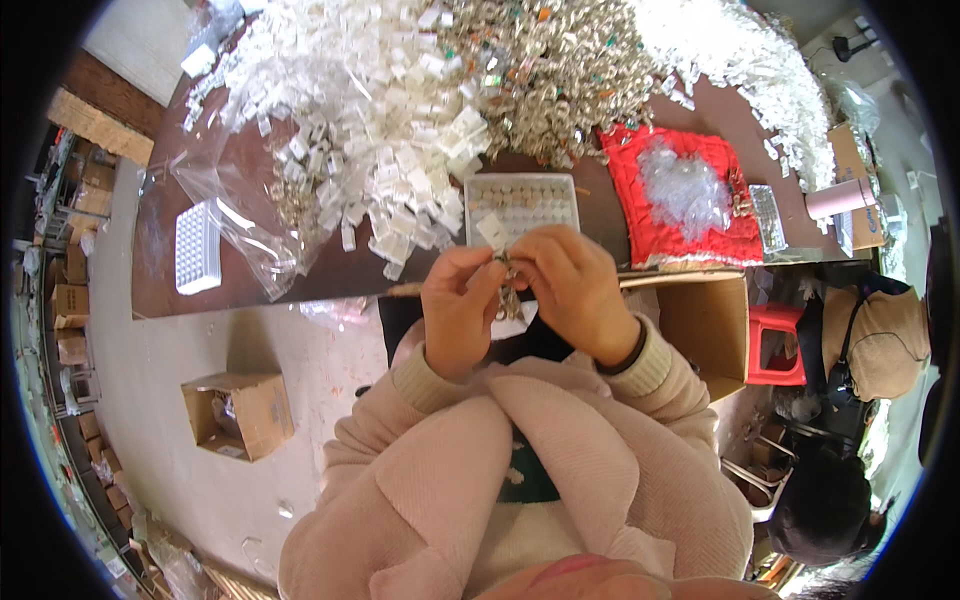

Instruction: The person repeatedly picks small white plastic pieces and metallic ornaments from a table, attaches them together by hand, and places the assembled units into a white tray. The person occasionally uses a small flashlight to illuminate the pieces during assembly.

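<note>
My left hand [460, 305] and my right hand [577, 290] meet in front of my chest, at the table's near edge. Both pinch a small, shiny metallic piece [509, 300] that dangles between them; its exact kind is too small to make out. A small white card [491, 229] shows just above my left fingertips. Directly beyond the hands is a clear plastic tray [471, 210] with rows of small metallic bits in it. Behind it spread a heap of small white cards [400, 190] and a heap of shiny metallic pieces with some green and orange ones [560, 80].
A red cloth [620, 165] with clear plastic bits lies to the right, near a pink cylinder [840, 198]. At left are a white gridded tray [198, 247] and a clear bag [255, 240]. Cardboard boxes [265, 410] and a red stool [777, 345] stand below. Another person [825, 500] is at lower right.
</note>
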Demonstrator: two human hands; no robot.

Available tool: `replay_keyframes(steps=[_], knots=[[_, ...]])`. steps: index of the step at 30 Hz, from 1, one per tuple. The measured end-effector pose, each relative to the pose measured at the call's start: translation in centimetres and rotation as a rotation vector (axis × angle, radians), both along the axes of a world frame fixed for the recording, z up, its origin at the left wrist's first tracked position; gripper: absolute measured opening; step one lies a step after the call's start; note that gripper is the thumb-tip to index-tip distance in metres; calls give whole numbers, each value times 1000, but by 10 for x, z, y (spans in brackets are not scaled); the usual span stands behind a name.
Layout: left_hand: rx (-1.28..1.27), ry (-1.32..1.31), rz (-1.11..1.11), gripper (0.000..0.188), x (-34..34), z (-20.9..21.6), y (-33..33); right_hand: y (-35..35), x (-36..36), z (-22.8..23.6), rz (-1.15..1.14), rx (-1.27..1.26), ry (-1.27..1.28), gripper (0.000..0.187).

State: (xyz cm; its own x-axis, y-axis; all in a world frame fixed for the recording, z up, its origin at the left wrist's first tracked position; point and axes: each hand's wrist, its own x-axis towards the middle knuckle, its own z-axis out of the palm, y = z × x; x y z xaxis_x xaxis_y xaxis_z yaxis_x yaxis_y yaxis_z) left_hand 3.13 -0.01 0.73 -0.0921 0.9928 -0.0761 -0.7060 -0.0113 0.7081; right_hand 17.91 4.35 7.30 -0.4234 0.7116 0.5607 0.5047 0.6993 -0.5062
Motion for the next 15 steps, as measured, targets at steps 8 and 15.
replay_keyframes(steps=[8, 15], knots=[[-71, -184, -101, 10, -4, 4, 5, -8, -2, -1, -22, -144, 127, 17], [-142, -36, -124, 9, 1, 16, -3, -4, -7, -10, -1, 30, 172, 20]])
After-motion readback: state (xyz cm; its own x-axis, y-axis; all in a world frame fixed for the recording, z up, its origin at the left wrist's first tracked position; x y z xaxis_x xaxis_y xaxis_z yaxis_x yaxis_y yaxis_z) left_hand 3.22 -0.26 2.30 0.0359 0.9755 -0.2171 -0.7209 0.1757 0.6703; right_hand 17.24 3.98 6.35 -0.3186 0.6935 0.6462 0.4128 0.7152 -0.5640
